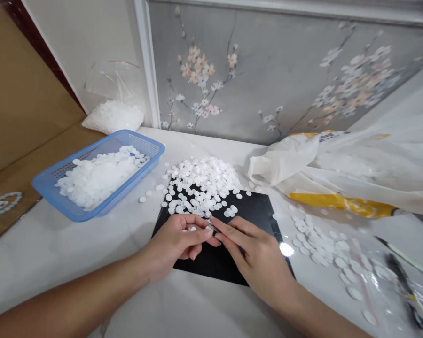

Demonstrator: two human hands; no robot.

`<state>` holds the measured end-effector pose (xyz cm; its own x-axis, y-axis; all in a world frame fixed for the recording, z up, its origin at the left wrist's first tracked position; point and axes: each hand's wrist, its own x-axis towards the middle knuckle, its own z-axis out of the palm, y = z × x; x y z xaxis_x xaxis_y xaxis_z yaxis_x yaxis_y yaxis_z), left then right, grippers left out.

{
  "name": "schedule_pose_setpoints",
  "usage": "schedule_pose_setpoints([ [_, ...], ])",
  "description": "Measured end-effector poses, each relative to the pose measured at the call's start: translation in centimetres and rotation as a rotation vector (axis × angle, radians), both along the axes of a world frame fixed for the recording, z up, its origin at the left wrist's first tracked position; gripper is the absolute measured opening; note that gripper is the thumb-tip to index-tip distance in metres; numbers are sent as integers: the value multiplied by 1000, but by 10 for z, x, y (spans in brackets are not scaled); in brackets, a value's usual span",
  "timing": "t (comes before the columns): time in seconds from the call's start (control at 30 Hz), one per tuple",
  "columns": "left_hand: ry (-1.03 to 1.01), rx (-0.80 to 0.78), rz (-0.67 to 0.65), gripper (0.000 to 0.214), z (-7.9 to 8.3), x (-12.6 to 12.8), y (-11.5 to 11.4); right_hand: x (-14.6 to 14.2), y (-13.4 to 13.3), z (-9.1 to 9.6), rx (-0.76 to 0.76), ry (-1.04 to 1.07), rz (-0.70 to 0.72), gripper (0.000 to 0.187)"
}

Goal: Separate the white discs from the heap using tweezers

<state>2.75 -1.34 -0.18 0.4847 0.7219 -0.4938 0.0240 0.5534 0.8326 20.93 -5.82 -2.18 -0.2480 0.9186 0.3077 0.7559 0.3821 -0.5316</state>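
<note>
Over a black sheet (pixel 211 267), my left hand (pixel 176 239) pinches a small white disc (pixel 209 227) between thumb and fingertips, and more white discs (pixel 190 229) show inside its curled fingers. My right hand (pixel 259 251) is closed at the fingertips on a small thin dark piece (pixel 215 231), which meets the disc's edge; its kind is too small and covered to tell. Just beyond my hands a heap of white discs (pixel 207 176) spreads over the sheet's far part and onto the white table.
A blue plastic basket (pixel 75 217) of white discs stands at left, near a full clear bag (pixel 114 115). Loose discs (pixel 319 241), a white-and-yellow plastic bag (pixel 338 173) and a dark-handled tool (pixel 402 277) lie at right. A bead bracelet (pixel 16 201) rests far left.
</note>
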Motion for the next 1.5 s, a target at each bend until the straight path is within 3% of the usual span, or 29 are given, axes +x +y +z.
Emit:
schedule_pose_setpoints([
  [0.27, -17, 6, -25, 25, 3, 1, -1, 7, 12, 4, -69, 209, -127, 36],
  [0.4, -41, 144, 42, 25, 23, -12, 13, 1, 2, 4, -25, 218, -15, 37],
  [0.47, 116, 383, 119, 24, 41, -31, 32, -5, -6, 5, -13, 215, 128, 28],
  [0.53, 507, 794, 214, 19, 59, -55, 58, -10, -12, 7, 45, 198, 228, 13],
  [0.6, 1007, 1077, 318, 13, 70, -80, 86, -9, -12, 9, 120, 185, 191, 31],
  [0.63, 1236, 1074, 268, 14, 72, -91, 99, -6, -9, 10, 141, 196, 119, 33],
  [0.67, 1293, 1040, 229, 14, 72, -99, 110, -1, -4, 10, 136, 222, 19, 31],
  [0.8, 1329, 1009, 58, 15, 71, -113, 125, 23, 22, 6, 142, 401, -302, 19],
  [0.87, 1347, 1054, 30, 26, 75, -109, 117, 32, 34, 2, 136, 410, -338, 19],
  [0.97, 1325, 1176, 1, 36, 80, -91, 96, 36, 42, -6, 10, 342, -258, 15],
  [1.07, 1223, 1246, -136, 28, 66, -65, 69, 33, 42, -14, -84, 235, -152, 15],
  [1.17, 1144, 1249, -347, 36, 31, -44, 43, 29, 42, -18, -88, 116, -144, 13],
  [1.23, 1181, 1212, -393, 55, 5, -34, 31, 28, 44, -19, -80, 75, -144, 10],
  [1.33, 1166, 1247, -435, 61, -24, -22, 22, 24, 46, -15, -88, 94, -115, 12],
  [1.5, 1071, 1423, -429, 67, -39, -8, 13, 7, 37, -7, -189, 165, 13, 15],
])
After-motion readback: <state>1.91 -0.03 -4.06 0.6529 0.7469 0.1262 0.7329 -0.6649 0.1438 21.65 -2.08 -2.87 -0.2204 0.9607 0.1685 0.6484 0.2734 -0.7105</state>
